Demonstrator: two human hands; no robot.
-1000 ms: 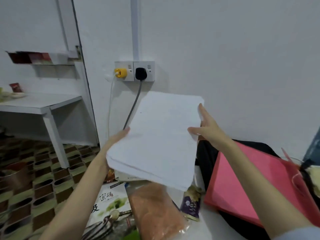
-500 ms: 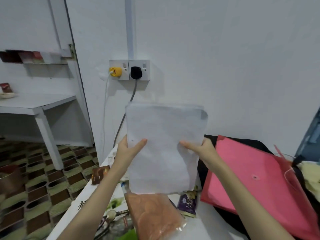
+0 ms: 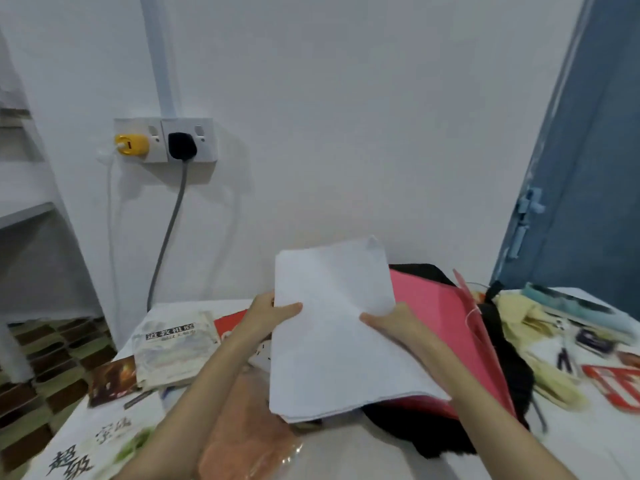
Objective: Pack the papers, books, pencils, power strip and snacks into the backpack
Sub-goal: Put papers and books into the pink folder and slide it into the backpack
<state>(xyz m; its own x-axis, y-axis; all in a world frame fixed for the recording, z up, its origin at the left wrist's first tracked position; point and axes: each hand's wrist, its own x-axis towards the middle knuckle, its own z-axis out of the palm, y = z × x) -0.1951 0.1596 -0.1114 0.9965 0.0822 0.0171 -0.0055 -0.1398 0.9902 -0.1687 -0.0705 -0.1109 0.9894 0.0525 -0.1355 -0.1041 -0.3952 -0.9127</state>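
Both hands, left hand (image 3: 268,315) and right hand (image 3: 391,322), pinch the papers (image 3: 332,327) by opposite edges, holding the stack squared above the pink folder (image 3: 436,327) on the black backpack (image 3: 415,431), seemingly ready to slide it inside.

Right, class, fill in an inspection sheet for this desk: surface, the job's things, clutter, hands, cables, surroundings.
Surface: white table, crowded.
Job's things: stack of white papers held over the pink folder, which lies on the black backpack; books at left; orange snack bag near the front edge.
Clutter: yellow cloth, pliers and a teal case at right.
Hands: left hand and right hand each grip a side edge of the papers.
Cables: grey cable from a black plug; white cable from a yellow plug.
Surroundings: white wall, blue door, patterned floor.
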